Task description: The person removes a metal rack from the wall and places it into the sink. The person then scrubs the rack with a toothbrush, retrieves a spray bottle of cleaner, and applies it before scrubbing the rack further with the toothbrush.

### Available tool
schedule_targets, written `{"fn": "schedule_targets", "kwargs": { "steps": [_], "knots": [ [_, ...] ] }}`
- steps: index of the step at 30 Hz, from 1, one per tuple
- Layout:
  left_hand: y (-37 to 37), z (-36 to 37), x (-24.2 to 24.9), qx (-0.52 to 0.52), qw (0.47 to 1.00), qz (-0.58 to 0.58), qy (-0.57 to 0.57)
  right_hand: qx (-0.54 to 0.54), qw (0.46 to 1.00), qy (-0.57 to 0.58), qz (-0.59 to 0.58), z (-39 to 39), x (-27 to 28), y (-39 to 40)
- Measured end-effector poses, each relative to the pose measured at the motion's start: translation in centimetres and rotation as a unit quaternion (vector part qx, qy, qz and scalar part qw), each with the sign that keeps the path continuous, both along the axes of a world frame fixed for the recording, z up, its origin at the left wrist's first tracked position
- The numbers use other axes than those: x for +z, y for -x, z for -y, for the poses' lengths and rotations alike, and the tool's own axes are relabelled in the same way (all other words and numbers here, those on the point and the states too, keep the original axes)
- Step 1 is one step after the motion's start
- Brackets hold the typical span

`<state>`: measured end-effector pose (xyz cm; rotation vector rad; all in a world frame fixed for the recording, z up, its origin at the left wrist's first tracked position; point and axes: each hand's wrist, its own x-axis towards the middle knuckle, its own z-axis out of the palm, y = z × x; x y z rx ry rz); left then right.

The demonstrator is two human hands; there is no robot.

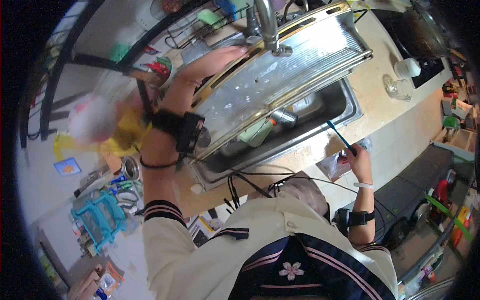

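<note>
A large metal tray-like panel (260, 80) with ridges and brownish edges stands tilted over the sink (350, 102), wet with drops. My left hand (220, 62) is at its upper left edge, fingers wrapped over the rim. To the right of the sink, my right hand (359, 162) is closed round the dark end of a thin blue brush (340, 134), whose head points at the sink's front rim. Above the panel hangs the faucet (268, 25). In the sink lie a pale green object (256, 132) and a perforated metal piece (285, 118).
Right of the sink, a glass (398, 89) and a white cup (407, 68) stand on the counter (370, 75), near a dark pan (422, 32). A teal rack (100, 220) is at the left. Black cables (250, 182) cross the counter's front edge.
</note>
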<state>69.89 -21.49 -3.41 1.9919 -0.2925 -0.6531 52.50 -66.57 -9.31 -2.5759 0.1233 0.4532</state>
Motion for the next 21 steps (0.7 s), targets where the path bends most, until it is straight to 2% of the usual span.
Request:
{"fn": "schedule_targets", "kwargs": {
  "steps": [1,2,5,6,9,10,13,16,20,21],
  "knots": [
    [2.5,0.5,2.7,-0.028,0.996,0.074,-0.042,0.007,1.0,0.007,-0.006,0.0,-0.5,0.3],
    [4.2,-0.2,2.7,0.002,0.995,0.096,-0.006,0.018,1.0,0.019,0.0,-0.4,-0.5,0.4],
    [11.2,-1.2,4.3,0.175,0.969,0.172,0.001,0.065,0.998,0.01,-0.005,-0.7,-1.8,0.2],
    [14.2,-0.2,5.7,0.282,0.938,0.199,0.019,0.072,0.996,-0.011,-0.048,-1.8,-0.4,-0.2],
    [21.0,-0.9,6.2,0.381,0.877,0.279,-0.088,0.2,0.978,-0.034,-0.042,-2.8,-1.1,-0.8],
    [23.5,-0.5,5.7,0.442,0.841,0.306,-0.069,0.259,0.964,-0.062,0.019,-3.6,-1.3,-1.0],
    [31.7,-0.2,2.1,0.56,0.775,0.287,-0.063,0.32,0.941,-0.104,-0.038,-7.0,-0.1,-1.3],
    [37.5,1.3,-1.5,0.669,0.722,0.15,-0.094,0.43,0.9,-0.069,0.019,-9.9,-0.1,-0.9],
    [41.9,1.1,-9.4,0.606,0.739,0.043,-0.291,0.517,0.855,-0.03,0.003,-12.7,1.6,0.6],
    [41.8,1.4,-10.5,0.587,0.739,0.061,-0.324,0.527,0.85,-0.002,0.011,-13.0,1.8,1.3]
  ]
}}
